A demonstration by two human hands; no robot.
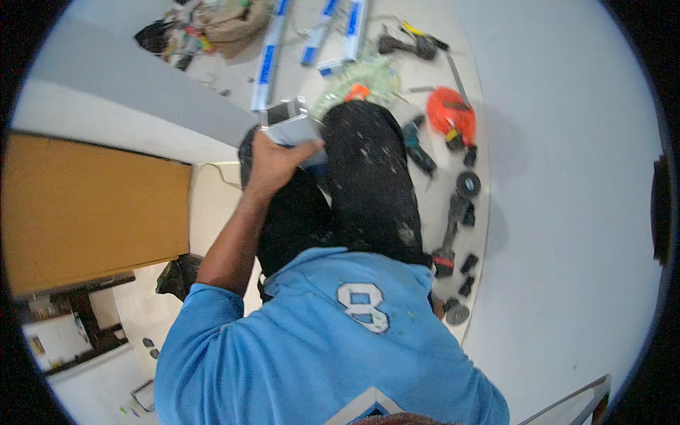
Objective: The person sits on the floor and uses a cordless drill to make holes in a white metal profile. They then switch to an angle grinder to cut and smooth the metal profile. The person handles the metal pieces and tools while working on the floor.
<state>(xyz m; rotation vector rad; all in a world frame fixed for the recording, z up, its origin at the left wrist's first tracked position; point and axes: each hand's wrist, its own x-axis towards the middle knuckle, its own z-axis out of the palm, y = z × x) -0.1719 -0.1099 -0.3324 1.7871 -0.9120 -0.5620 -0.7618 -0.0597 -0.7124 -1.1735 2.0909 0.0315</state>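
My left hand [275, 161] is wrapped round a white-silver hollow rectangular profile [289, 132]. Its open dark end points away from me, between my knees in black trousers. The lower part of the profile drops out of sight between my legs. My right hand does not show; my right arm is hidden past the blue shirt. Closest to my right knee lies a teal and black cordless drill [418, 146] on the floor.
Long profiles with blue film [268, 65] lie ahead. Rightward along the wall are an orange-red round thing [451, 113], a dark power tool [407, 47] and a long grey power tool [453, 225]. A brown sack [237, 28] stands far left, an orange-brown panel [95, 212] at left.
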